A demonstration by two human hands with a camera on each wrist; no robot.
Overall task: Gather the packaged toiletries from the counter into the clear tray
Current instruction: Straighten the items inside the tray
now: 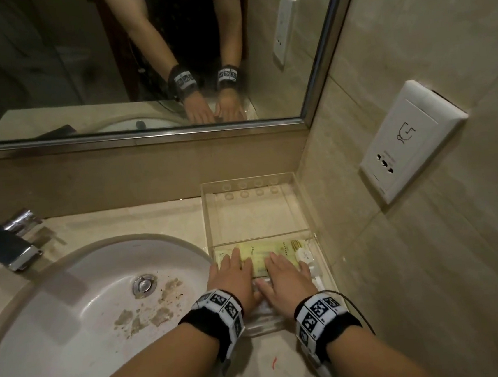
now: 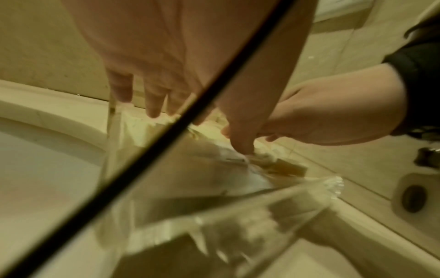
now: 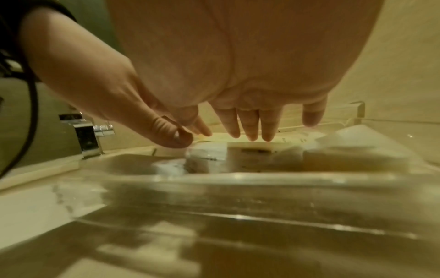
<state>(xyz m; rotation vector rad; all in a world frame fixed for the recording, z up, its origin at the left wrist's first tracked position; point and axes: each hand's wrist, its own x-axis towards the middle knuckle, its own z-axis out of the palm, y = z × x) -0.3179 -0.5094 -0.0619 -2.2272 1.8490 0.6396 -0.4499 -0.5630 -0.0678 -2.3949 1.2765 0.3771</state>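
Both my hands lie flat, fingers straight, neither closed round anything. Going from the left: I see the white sink basin (image 1: 69, 296) with its chrome faucet (image 1: 12, 238), then my left hand (image 1: 233, 276) pressing down on the yellowish toiletry packets (image 1: 259, 258) in the near compartment of the clear tray (image 1: 302, 201). Just beside it my right hand (image 1: 284, 279) rests on the same packets, thumb touching my left hand. Small white packaged items (image 1: 306, 258) sit right of my right fingers, inside the tray. On the right wall is a white socket plate (image 1: 410, 139).
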